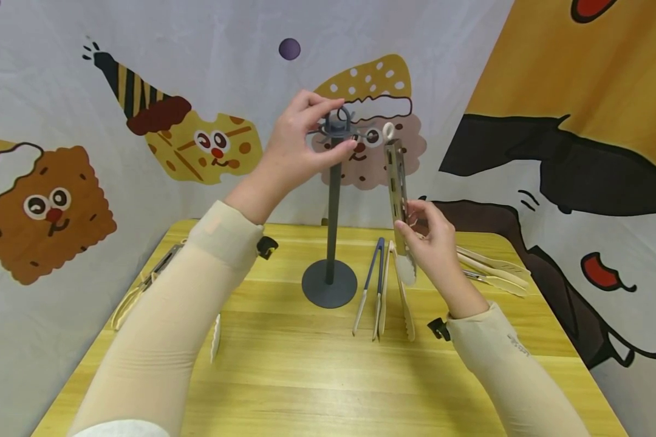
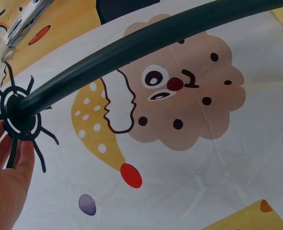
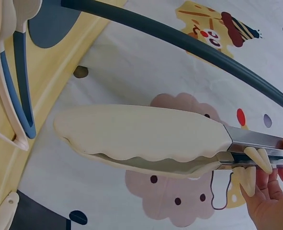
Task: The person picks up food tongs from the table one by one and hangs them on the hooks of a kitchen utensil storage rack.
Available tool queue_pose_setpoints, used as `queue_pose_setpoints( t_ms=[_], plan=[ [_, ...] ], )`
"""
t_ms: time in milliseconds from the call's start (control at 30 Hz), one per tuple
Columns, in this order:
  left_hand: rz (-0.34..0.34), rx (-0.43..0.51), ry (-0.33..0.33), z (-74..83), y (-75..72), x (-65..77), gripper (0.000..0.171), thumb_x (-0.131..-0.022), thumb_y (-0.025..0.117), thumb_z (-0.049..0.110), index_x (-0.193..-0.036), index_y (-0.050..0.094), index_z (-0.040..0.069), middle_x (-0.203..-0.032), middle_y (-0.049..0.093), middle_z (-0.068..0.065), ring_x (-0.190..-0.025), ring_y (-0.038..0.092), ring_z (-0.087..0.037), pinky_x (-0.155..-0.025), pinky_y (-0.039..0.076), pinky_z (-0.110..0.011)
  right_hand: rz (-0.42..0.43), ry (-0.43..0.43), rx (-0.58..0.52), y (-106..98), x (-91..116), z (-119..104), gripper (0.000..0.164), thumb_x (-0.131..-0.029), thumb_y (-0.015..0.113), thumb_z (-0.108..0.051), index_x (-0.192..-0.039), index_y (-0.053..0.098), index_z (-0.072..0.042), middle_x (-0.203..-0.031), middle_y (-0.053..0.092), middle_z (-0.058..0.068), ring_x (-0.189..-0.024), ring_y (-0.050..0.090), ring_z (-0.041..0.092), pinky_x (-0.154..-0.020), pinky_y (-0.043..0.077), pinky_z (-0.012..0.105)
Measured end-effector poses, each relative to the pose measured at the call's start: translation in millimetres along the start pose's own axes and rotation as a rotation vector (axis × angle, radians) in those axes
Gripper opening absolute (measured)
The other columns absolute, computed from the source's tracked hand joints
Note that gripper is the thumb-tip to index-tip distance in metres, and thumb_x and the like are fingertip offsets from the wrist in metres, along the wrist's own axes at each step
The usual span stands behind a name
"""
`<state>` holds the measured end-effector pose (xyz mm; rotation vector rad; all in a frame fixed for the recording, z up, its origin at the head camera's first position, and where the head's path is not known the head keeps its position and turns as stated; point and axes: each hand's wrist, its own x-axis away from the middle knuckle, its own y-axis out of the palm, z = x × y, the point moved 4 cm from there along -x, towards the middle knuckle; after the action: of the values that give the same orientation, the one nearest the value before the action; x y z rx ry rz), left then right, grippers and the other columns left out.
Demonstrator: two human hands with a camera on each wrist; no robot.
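Observation:
A dark grey utensil stand (image 1: pixel 333 212) rises from a round base, with a ring of curved hooks (image 1: pixel 339 126) at its top. My left hand (image 1: pixel 297 136) grips that top, thumb below and fingers above; the left wrist view shows fingertips (image 2: pixel 25 158) among the hooks. To the right of the pole my right hand (image 1: pixel 433 240) holds metal kitchen tongs (image 1: pixel 395 182) upright, their pale loop beside the hooks but apart from them. Cream scalloped heads (image 3: pixel 141 132) of these tongs point down and lie almost together.
Blue-handled tongs (image 1: pixel 379 267) and beige tongs (image 1: pixel 389 291) lie right of the base. More tongs (image 1: pixel 494 273) lie at the table's right edge, others (image 1: pixel 142 288) at the left. A pale scalloped piece (image 1: pixel 215 338) shows beside my left sleeve. A cartoon-printed cloth (image 1: pixel 224 60) hangs behind.

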<state>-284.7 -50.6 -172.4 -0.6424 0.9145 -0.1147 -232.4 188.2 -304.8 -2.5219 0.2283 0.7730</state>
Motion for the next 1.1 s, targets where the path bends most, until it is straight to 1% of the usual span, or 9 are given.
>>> queue_pose_setpoints(
  t_ms=[300,433,467,533,667,700,967,1100],
  plan=[
    [0.004,-0.012,0.003,1.1,-0.2,-0.2,0.061,-0.081,0.072,0.038,-0.132,0.055,0.01,-0.118,0.049,-0.006,-0.107,0.049,-0.013,-0.094,0.042,-0.021,-0.004,0.004,-0.023,3.8,0.1,-7.4,0.035,-0.083,0.069,-0.003,-0.115,0.058,0.003,-0.102,0.059,0.014,-0.086,0.053,0.008,-0.072,0.049,0.01],
    [0.008,-0.012,0.005,1.2,-0.5,-0.1,0.06,-0.081,0.072,0.037,-0.132,0.056,0.01,-0.118,0.049,-0.006,-0.107,0.049,-0.013,-0.095,0.042,-0.021,-0.005,-0.008,-0.022,4.6,0.2,-8.3,0.034,-0.083,0.069,-0.003,-0.115,0.059,0.003,-0.102,0.06,0.014,-0.087,0.052,0.01,-0.072,0.049,0.01],
    [0.009,-0.013,0.006,1.2,-0.4,-0.1,0.06,-0.081,0.072,0.037,-0.132,0.056,0.01,-0.118,0.049,-0.006,-0.107,0.049,-0.013,-0.095,0.042,-0.022,-0.008,-0.008,-0.018,4.2,0.7,-13.0,0.034,-0.083,0.069,-0.002,-0.115,0.058,0.004,-0.102,0.06,0.015,-0.087,0.053,0.013,-0.072,0.048,0.009],
    [0.011,-0.015,0.008,1.1,-0.3,0.0,0.06,-0.081,0.072,0.037,-0.132,0.056,0.011,-0.118,0.049,-0.006,-0.106,0.049,-0.014,-0.095,0.042,-0.022,-0.011,-0.011,-0.019,4.5,1.0,-13.7,0.033,-0.084,0.069,-0.003,-0.115,0.059,0.003,-0.102,0.06,0.015,-0.087,0.053,0.014,-0.072,0.048,0.009],
    [0.015,-0.015,0.01,1.3,0.1,-0.1,0.06,-0.081,0.072,0.037,-0.132,0.056,0.011,-0.117,0.049,-0.006,-0.106,0.049,-0.014,-0.095,0.042,-0.023,-0.016,-0.011,-0.011,5.9,1.5,-13.8,0.032,-0.085,0.068,-0.005,-0.114,0.059,0.003,-0.102,0.06,0.015,-0.088,0.053,0.016,-0.073,0.048,0.009],
    [0.015,-0.013,0.01,1.4,0.2,-0.1,0.06,-0.081,0.072,0.037,-0.132,0.056,0.011,-0.117,0.049,-0.006,-0.106,0.049,-0.014,-0.095,0.042,-0.023,-0.014,-0.013,-0.013,6.8,1.3,-9.0,0.032,-0.085,0.068,-0.007,-0.114,0.06,0.001,-0.102,0.06,0.013,-0.088,0.053,0.014,-0.073,0.048,0.01],
    [0.01,-0.017,0.005,1.3,1.0,-0.2,0.06,-0.081,0.071,0.038,-0.133,0.055,0.012,-0.118,0.049,-0.005,-0.106,0.048,-0.013,-0.095,0.042,-0.023,-0.02,-0.017,0.001,10.2,1.1,-8.4,0.032,-0.084,0.069,-0.005,-0.115,0.06,0.0,-0.101,0.06,0.013,-0.087,0.053,0.014,-0.072,0.048,0.01],
    [0.011,-0.017,0.003,0.6,0.8,0.2,0.06,-0.081,0.071,0.038,-0.133,0.055,0.012,-0.118,0.049,-0.005,-0.106,0.048,-0.013,-0.095,0.042,-0.024,-0.029,-0.023,0.001,12.1,0.8,-9.6,0.033,-0.084,0.069,-0.004,-0.115,0.059,0.001,-0.102,0.06,0.013,-0.088,0.054,0.013,-0.072,0.048,0.01]
  ],
)
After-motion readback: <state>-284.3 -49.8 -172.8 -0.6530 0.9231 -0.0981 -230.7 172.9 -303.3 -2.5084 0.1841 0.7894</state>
